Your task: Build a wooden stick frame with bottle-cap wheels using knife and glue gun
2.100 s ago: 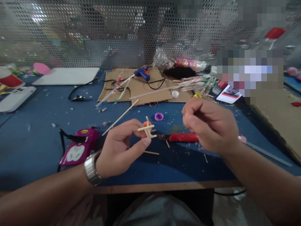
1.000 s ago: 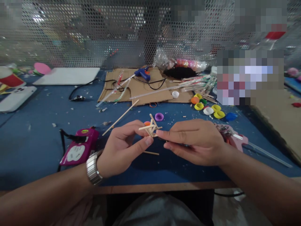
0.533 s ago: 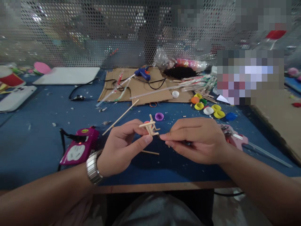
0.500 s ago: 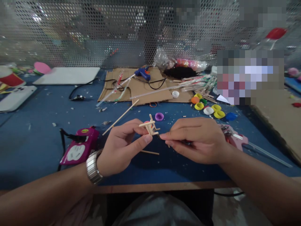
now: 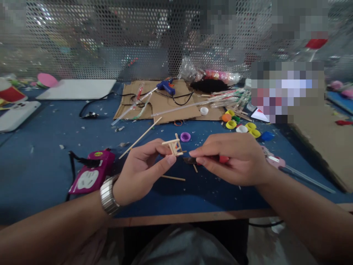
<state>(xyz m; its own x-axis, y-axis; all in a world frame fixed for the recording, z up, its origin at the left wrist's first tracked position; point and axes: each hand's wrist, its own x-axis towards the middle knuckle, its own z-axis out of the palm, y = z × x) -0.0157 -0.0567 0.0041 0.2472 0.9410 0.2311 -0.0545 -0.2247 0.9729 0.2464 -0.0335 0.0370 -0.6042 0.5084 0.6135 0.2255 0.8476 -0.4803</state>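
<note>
Between thumb and fingers, my left hand (image 5: 147,167) pinches a small frame of thin wooden sticks (image 5: 173,146), shaped like a tiny chair or stool. My right hand (image 5: 231,158) is closed around a craft knife (image 5: 189,160); its dark blade points left, and a bit of red handle shows between the fingers. The blade tip is just right of the frame, apparently apart from it. A purple bottle cap (image 5: 185,137) lies behind the frame. Loose wooden sticks (image 5: 140,138) rest on the blue table near my left hand, and a short stick piece (image 5: 195,168) lies under the blade.
A magenta device with a black cord (image 5: 92,173) sits left. A blue glue gun (image 5: 166,87) rests on cardboard (image 5: 176,106) at the back. Several bottle caps (image 5: 231,124) and a pink glue gun (image 5: 275,162) are on the right. A perforated metal screen (image 5: 149,40) stands behind.
My right hand has drawn slightly back from the stick frame, bringing the knife blade and red handle into view. The frame has turned a little in my left hand.
</note>
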